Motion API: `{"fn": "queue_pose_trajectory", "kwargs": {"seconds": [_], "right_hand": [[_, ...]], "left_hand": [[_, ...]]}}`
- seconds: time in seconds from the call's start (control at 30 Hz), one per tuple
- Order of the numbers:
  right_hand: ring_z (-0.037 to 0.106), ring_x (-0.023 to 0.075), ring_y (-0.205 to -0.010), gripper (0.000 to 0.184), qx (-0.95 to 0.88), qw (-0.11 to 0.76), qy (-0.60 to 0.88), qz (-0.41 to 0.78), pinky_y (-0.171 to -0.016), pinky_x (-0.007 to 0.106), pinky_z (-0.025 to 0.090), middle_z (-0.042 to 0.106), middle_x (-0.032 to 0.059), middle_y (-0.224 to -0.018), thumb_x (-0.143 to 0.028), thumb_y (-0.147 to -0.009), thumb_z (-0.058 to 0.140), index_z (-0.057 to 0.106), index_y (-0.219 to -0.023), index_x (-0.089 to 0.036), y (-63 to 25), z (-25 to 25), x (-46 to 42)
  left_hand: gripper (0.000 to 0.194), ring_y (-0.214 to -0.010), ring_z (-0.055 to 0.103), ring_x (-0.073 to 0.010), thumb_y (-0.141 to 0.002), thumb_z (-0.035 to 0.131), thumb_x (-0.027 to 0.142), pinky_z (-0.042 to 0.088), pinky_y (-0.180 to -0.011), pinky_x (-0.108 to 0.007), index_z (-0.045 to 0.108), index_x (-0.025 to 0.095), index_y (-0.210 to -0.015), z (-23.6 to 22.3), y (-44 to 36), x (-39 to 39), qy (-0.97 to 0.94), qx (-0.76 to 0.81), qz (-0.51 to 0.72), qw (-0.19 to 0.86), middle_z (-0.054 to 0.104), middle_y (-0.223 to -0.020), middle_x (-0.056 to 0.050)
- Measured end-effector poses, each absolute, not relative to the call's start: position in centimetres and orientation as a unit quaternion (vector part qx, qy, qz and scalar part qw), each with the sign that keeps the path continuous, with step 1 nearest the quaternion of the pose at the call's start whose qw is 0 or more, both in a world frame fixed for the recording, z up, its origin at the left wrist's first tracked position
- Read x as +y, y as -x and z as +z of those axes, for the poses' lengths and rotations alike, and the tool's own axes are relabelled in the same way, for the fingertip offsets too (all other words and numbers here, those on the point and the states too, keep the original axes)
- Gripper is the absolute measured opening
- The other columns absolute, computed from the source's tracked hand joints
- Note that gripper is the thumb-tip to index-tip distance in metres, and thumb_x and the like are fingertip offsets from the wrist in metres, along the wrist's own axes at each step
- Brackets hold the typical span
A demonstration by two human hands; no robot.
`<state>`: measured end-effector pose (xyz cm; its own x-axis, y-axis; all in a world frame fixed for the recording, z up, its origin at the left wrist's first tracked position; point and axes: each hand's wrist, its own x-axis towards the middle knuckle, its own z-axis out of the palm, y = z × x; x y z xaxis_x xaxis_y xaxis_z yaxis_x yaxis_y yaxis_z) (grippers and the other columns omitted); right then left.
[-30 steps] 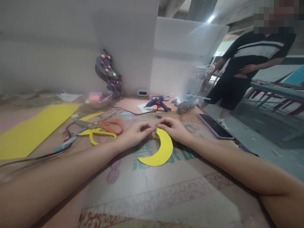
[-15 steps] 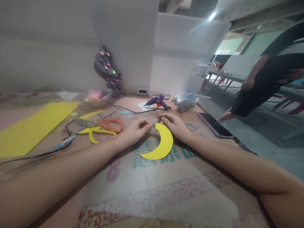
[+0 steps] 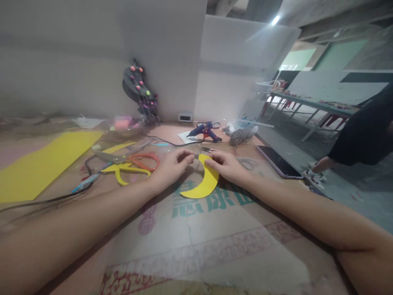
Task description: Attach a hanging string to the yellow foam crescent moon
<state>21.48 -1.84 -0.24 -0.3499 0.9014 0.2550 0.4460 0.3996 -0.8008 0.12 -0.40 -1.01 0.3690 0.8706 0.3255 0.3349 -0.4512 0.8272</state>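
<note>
A yellow paper crescent (image 3: 204,182) is held just over the printed board, its curved tail pointing left. My left hand (image 3: 178,166) pinches its upper tip, where a small dark grey bit shows beside the fingertips; what this bit is, I cannot make out. With thumb and fingers, my right hand (image 3: 225,166) grips the crescent's upper right edge. A thin pointed metal tool (image 3: 208,150) lies just beyond the hands. Scissors (image 3: 143,161) with orange and yellow handles rest left of my left hand.
Behind the hands are a blue glue gun (image 3: 205,132) and grey yarn (image 3: 241,137). A phone (image 3: 278,162) lies at the right edge. Yellow sheet (image 3: 52,164) covers the left side. A grey crescent decoration with coloured balls (image 3: 135,84) stands against the partition. A person (image 3: 362,127) is at right.
My right fingers have come down onto the crescent's face and grip it. The crescent has shifted slightly up and left. The person in the background has moved right.
</note>
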Motion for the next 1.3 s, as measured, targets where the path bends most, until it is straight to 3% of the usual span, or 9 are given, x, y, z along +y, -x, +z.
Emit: {"fn": "queue_pose_trajectory", "kwargs": {"seconds": [0.13, 0.4, 0.5, 0.6, 1.03, 1.3], "right_hand": [[0.045, 0.0112, -0.059, 0.033, -0.757, 0.351, 0.447, 0.322, -0.051, 0.023, 0.034, 0.051, -0.0010, -0.067, -0.047, -0.086, 0.054, 0.058, -0.077, -0.016, -21.6, -0.3, -1.6], [0.045, 0.0113, -0.058, 0.033, -0.759, 0.333, 0.451, 0.330, -0.051, 0.023, 0.033, 0.051, -0.0009, -0.065, -0.046, -0.084, 0.054, 0.059, -0.073, -0.016, -21.4, 0.2, -1.8], [0.046, 0.0117, -0.058, 0.036, -0.753, 0.335, 0.458, 0.334, -0.051, 0.023, 0.033, 0.050, -0.0010, -0.065, -0.049, -0.084, 0.054, 0.058, -0.073, -0.016, -21.5, 0.1, -1.8], [0.045, 0.0118, -0.059, 0.037, -0.752, 0.337, 0.460, 0.331, -0.051, 0.023, 0.033, 0.050, -0.0008, -0.066, -0.050, -0.084, 0.054, 0.059, -0.074, -0.016, -21.5, 0.0, -1.8], [0.045, 0.0111, -0.058, 0.036, -0.769, 0.332, 0.449, 0.311, -0.051, 0.023, 0.033, 0.050, -0.0011, -0.065, -0.048, -0.087, 0.053, 0.058, -0.072, -0.016, -21.5, 0.1, -1.8], [0.047, 0.0123, -0.062, 0.034, -0.777, 0.337, 0.432, 0.310, -0.053, 0.023, 0.036, 0.052, 0.0000, -0.070, -0.049, -0.087, 0.054, 0.059, -0.079, -0.017, -21.5, 0.0, -2.0]], "left_hand": [[0.032, -0.082, 0.065, -0.0184, -0.089, 0.056, 0.038, 0.050, -0.074, -0.030, 0.066, 0.019, -0.113, -1.0, -0.2, -0.6, -0.760, 0.386, 0.395, 0.343, 0.072, -0.100, -0.006], [0.018, -0.087, 0.065, -0.0184, -0.086, 0.061, 0.028, 0.050, -0.082, -0.030, 0.073, 0.018, -0.095, 0.3, -0.4, -1.6, -0.771, 0.394, 0.405, 0.295, 0.074, -0.094, -0.004], [0.020, -0.087, 0.066, -0.0180, -0.086, 0.061, 0.026, 0.050, -0.081, -0.030, 0.072, 0.018, -0.101, 0.4, -0.4, -1.8, -0.782, 0.388, 0.403, 0.277, 0.073, -0.095, -0.003], [0.022, -0.087, 0.066, -0.0177, -0.086, 0.062, 0.027, 0.050, -0.080, -0.030, 0.071, 0.019, -0.104, 0.2, -0.4, -1.9, -0.789, 0.376, 0.411, 0.261, 0.073, -0.097, -0.003], [0.015, -0.080, 0.063, -0.0163, -0.084, 0.065, 0.032, 0.048, -0.074, -0.027, 0.067, 0.017, -0.086, 0.3, -0.4, -1.7, -0.772, 0.393, 0.417, 0.274, 0.070, -0.085, -0.001], [0.019, -0.080, 0.062, -0.0166, -0.089, 0.055, 0.032, 0.048, -0.075, -0.027, 0.067, 0.017, -0.091, 0.2, -0.4, -1.5, -0.777, 0.397, 0.405, 0.273, 0.070, -0.088, -0.003]]}}
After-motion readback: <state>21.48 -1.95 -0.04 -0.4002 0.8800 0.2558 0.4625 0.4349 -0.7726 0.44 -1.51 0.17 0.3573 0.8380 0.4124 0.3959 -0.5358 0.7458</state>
